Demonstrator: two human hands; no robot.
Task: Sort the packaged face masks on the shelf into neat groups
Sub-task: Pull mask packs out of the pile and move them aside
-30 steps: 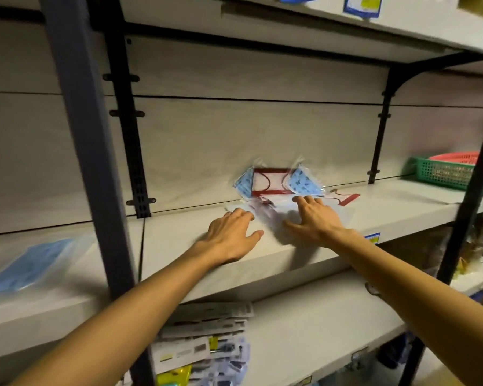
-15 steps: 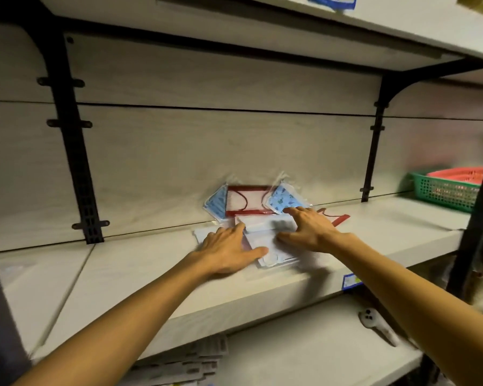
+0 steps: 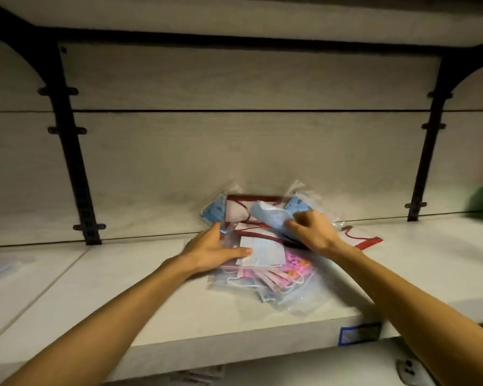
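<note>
Meanwhile, a person's two bare hands worked a loose pile of packaged face masks [image 3: 265, 271] near the middle of the shelf [image 3: 151, 310], between its front edge and back wall. The left hand [image 3: 215, 250] lay flat, fingers spread, pressing on a clear-wrapped white mask [image 3: 262, 253] atop pink ones [image 3: 285, 271]. The right hand [image 3: 310, 232] curled its fingers around a pale blue mask pack [image 3: 268, 217], lifted slightly above the pile. Red-trimmed packs [image 3: 251, 210] leaned against the back wall; another [image 3: 360, 239] lay flat to the right.
</note>
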